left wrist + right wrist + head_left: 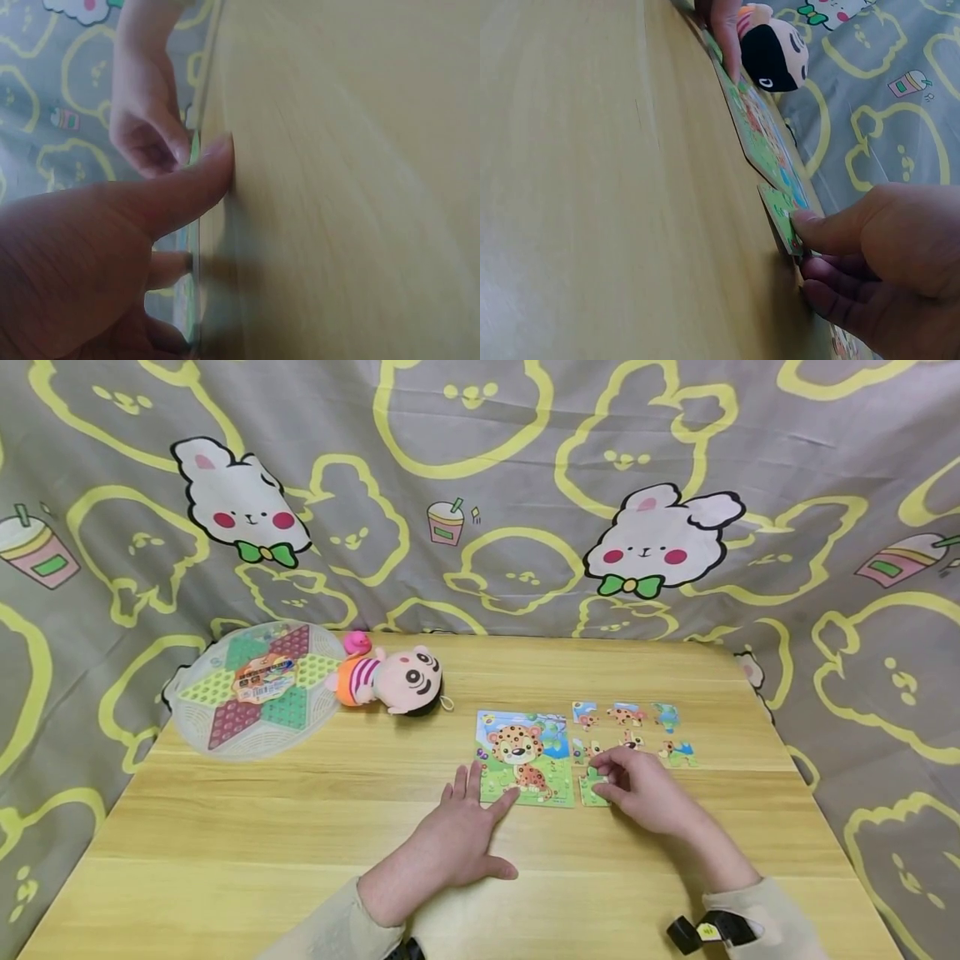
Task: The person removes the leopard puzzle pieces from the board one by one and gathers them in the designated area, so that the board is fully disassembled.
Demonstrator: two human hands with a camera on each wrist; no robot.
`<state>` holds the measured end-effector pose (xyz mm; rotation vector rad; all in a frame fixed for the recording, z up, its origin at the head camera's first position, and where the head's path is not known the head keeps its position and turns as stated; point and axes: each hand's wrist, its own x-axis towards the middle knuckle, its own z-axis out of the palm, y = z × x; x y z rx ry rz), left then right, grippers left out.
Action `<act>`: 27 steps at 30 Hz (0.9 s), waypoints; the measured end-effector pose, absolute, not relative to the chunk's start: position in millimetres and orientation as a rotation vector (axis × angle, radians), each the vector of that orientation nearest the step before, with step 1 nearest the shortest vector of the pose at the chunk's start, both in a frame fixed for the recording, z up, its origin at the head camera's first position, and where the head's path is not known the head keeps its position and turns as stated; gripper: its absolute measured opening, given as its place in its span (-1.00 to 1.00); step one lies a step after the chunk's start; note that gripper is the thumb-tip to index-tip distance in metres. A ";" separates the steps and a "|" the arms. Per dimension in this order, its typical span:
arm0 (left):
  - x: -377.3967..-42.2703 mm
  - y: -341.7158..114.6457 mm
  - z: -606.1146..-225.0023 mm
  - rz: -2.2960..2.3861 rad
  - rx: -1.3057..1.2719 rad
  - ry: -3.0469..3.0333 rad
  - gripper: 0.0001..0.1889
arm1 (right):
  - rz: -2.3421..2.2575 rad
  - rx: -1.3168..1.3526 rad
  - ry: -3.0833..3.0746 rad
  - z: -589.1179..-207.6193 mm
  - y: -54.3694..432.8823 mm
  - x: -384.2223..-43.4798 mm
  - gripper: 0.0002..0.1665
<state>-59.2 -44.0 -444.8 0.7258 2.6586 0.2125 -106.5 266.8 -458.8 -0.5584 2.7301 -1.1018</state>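
A square leopard puzzle board (522,756) lies flat on the wooden table. My left hand (457,839) is spread with straight fingers, its fingertips resting on the board's lower left part and the thumb held out to the side. Just right of the board, my right hand (637,785) pinches a green puzzle piece (780,217) between thumb and fingers. In the right wrist view that piece is tilted, one edge raised off the table. Behind the right hand lie loose puzzle pieces, among them a blue-green piece (665,717) and a leopard-spotted piece (626,714); the hand partly covers others.
At the back left lies a round Chinese checkers board (258,689). Beside it are a plush doll (390,681) on its side and a small pink rubber duck (357,643). A grey patterned curtain (480,485) hangs behind the table.
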 end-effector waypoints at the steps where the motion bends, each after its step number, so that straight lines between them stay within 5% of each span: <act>1: -59.1 -43.8 -444.5 0.213 0.726 2.659 0.14 | -1.090 -0.561 2.739 -458.5 266.5 -106.1 -0.72; 27: -51.1 -32.4 -434.6 0.313 0.706 2.705 0.13 | -1.181 -0.661 2.749 -451.3 257.0 -107.0 -0.76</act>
